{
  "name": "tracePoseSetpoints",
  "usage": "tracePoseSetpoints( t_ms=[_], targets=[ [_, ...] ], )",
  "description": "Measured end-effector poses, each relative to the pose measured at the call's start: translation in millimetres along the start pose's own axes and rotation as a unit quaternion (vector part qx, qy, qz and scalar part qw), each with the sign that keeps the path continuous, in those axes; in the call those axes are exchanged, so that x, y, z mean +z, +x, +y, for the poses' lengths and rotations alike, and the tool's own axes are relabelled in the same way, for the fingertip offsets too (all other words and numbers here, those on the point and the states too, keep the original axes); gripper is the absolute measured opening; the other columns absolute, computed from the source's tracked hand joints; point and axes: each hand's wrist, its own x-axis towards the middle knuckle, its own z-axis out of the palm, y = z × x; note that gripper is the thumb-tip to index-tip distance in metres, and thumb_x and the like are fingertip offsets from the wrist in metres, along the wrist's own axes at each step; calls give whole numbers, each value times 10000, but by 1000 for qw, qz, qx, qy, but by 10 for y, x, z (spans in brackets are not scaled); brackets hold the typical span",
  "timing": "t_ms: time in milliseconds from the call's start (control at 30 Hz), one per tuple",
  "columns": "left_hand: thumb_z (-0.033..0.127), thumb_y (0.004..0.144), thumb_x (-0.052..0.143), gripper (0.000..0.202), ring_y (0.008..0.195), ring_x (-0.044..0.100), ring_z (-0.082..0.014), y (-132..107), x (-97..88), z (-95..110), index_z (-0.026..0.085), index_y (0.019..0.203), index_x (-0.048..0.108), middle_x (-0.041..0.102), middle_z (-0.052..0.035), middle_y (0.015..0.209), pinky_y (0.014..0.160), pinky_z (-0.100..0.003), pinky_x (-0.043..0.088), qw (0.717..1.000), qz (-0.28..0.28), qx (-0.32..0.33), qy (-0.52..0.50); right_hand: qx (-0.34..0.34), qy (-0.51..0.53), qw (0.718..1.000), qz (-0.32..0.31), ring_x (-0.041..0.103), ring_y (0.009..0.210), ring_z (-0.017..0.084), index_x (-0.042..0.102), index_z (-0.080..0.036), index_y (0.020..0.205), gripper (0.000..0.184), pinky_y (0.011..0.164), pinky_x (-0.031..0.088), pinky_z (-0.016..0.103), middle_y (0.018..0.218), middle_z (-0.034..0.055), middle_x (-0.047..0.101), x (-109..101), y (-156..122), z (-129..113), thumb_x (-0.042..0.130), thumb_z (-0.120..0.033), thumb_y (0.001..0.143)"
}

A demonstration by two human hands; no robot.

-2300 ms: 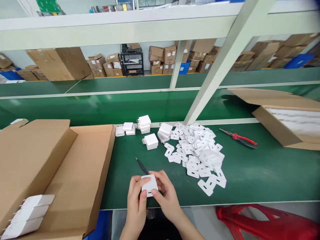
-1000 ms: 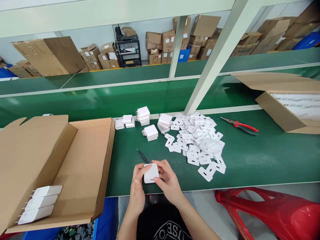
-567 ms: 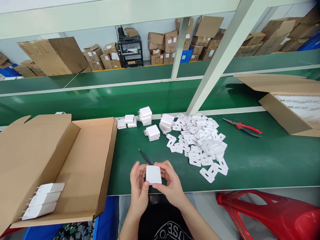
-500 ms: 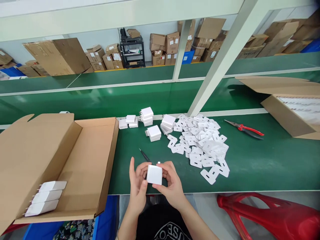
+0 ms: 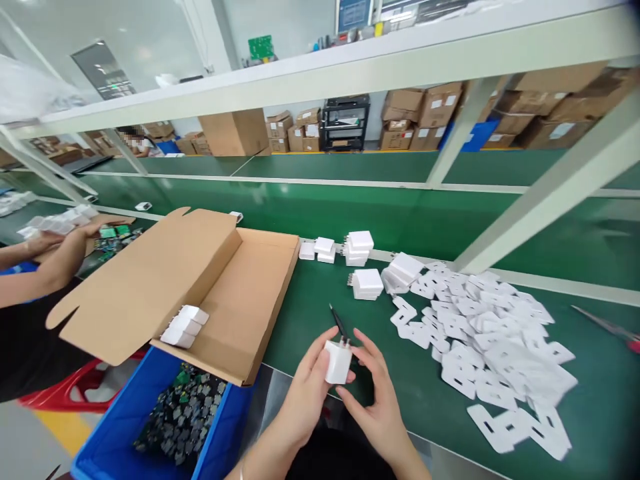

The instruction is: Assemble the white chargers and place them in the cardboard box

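My left hand (image 5: 309,390) pinches a small white charger block (image 5: 338,361) between thumb and fingers near the bench's front edge. My right hand (image 5: 379,393) hovers beside it with fingers spread, touching the block's right side lightly. Black tweezers (image 5: 339,322) lie on the green bench (image 5: 310,313) just behind the block. Further back stand several more white charger blocks (image 5: 367,283) in small stacks. To the right spreads a heap of white cut-out plastic pieces (image 5: 480,340).
An open cardboard box (image 5: 235,293) with three white chargers (image 5: 185,325) inside lies at left. Below it a blue bin (image 5: 125,433) holds dark circuit boards. Another person's hands (image 5: 60,247) work at far left. Slanted white frame posts (image 5: 545,193) rise at right.
The view has swung left, showing the blue bin and another person. The charger block has passed mostly into my left hand and my right hand's fingers have opened off it.
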Motion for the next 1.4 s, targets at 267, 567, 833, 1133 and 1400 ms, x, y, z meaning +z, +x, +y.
tracePoseSetpoints(
  t_ms=[267, 567, 833, 1133, 1400],
  targets=[
    [433, 910, 641, 335, 1217, 572, -312, -9, -1151, 1297, 233, 1169, 715, 543, -124, 1232, 1080, -470, 480, 710, 293, 297, 568, 59, -124, 981, 136, 606, 1141, 306, 598, -261, 1289, 324, 918, 548, 496, 1329, 135, 582, -381, 31, 44, 568, -394, 995],
    [553, 999, 374, 532, 1048, 578, -392, 36, -2189, 1679, 192, 1237, 685, 609, -174, 1083, 895, -483, 488, 398, 326, 89, 853, 29, -454, 885, 104, 444, 1442, 423, 502, -91, 1454, 617, 1181, 335, 640, 1493, 231, 552, -758, 99, 576, 346, -533, 1052],
    [530, 1041, 257, 544, 1125, 531, -422, 170, -2318, 1525, 225, 1278, 641, 627, -177, 1170, 892, -476, 474, 337, 310, -2, 889, 25, -452, 891, 42, 497, 1432, 326, 580, -194, 1369, 375, 1199, 341, 593, 1509, 121, 579, -605, 87, 440, 465, -346, 1045],
    [477, 1028, 362, 451, 1137, 524, -412, 129, -2345, 1641, 231, 1225, 684, 639, -170, 1251, 932, -525, 460, 374, 292, 8, 880, -24, -420, 907, 16, 482, 1439, 339, 621, -228, 1311, 328, 1183, 324, 628, 1489, 113, 585, -654, 185, 488, 429, -257, 1047],
    [447, 1002, 427, 428, 1202, 505, -431, 100, -2294, 1648, 195, 1195, 714, 654, -199, 1202, 1025, -583, 396, 403, 300, 37, 864, -29, -394, 918, 39, 508, 1377, 381, 626, -227, 1266, 309, 1151, 365, 656, 1384, 147, 602, -651, 157, 561, 451, -333, 1034]
  ],
)
